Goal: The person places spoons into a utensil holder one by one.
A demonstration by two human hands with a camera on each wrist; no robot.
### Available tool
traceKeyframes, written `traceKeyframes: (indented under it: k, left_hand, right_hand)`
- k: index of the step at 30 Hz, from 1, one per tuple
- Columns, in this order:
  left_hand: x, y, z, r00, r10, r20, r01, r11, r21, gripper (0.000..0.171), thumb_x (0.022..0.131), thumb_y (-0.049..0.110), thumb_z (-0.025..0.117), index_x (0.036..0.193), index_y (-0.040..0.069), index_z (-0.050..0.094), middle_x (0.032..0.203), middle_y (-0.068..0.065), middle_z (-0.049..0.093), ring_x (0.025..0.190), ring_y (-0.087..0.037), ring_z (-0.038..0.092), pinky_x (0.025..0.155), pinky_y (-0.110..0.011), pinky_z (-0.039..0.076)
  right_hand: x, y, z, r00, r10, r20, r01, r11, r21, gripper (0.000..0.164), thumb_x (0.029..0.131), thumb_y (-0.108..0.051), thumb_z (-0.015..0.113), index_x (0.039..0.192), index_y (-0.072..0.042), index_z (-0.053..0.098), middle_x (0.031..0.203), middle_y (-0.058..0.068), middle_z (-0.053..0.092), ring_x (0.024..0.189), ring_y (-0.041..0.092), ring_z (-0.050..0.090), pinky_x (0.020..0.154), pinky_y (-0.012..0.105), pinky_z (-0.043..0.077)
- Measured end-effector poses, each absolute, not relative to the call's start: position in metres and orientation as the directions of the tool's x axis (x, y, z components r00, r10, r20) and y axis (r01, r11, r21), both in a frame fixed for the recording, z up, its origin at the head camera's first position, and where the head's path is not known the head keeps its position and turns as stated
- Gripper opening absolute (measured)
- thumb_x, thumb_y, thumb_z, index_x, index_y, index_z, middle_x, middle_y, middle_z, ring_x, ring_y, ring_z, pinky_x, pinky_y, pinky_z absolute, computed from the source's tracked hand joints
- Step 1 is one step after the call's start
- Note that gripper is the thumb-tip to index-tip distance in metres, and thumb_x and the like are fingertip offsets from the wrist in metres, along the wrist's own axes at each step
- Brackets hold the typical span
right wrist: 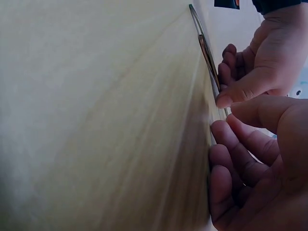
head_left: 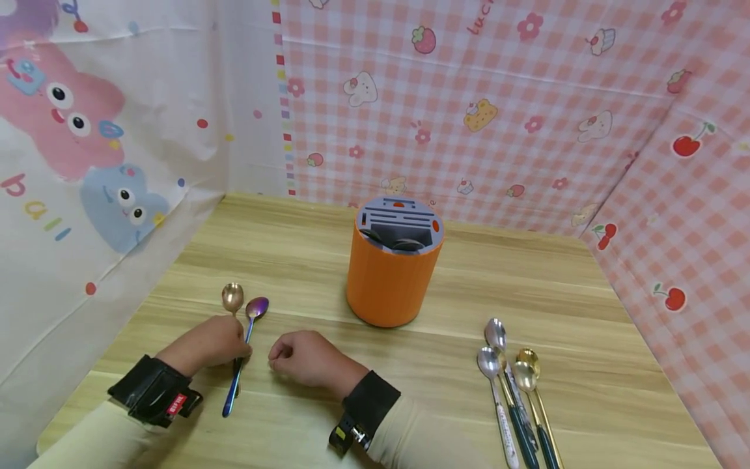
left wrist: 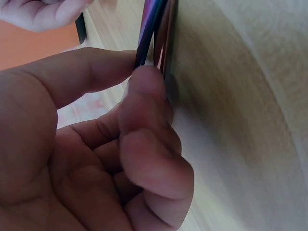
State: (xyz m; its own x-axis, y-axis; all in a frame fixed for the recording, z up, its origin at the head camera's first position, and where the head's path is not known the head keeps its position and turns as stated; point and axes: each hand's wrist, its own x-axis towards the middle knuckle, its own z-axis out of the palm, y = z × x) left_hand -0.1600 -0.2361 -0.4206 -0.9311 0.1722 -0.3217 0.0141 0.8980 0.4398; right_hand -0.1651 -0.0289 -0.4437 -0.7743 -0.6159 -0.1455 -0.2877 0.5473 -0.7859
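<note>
Hidden behind left hand [head_left: 213, 342]: midsection of copper spoon [head_left: 232, 297]. Cut off at head view's bottom edge: dark-green handles [head_left: 548, 448]. Mostly sunk in orange holder [head_left: 387, 286]: dark objects [head_left: 408, 245], perhaps utensils.

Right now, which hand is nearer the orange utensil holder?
Right. The right hand is apart from the orange utensil holder, on its near-left side; the left hand is farther left, pinching the iridescent purple-blue spoon.

Gingham backdrop [head_left: 469, 150] (pink) — wooden tabletop [head_left: 451, 339]
</note>
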Motion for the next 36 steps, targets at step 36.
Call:
traceKeyframes:
  k: [36]
  left_hand:
    - [-0.153, -0.197, -0.408, -0.886, 0.337, -0.317, -0.076, 0.569, 0.819, 0.012, 0.094, 0.008, 0.059, 0.089, -0.001, 0.065, 0.066, -0.005, 0.059, 0.056, -0.015, 0.058, 0.053, -0.032, 0.054]
  right_hand:
    - [-0.183, -0.013, -0.447, -0.888, -0.421, -0.183, 0.05, 0.308, -0.95, 0.021, 0.098, -0.023, 0.064, 0.089, -0.006, 0.072, 0.071, 0.002, 0.065, 0.061, 0.011, 0.057, 0.057, 0.023, 0.048]
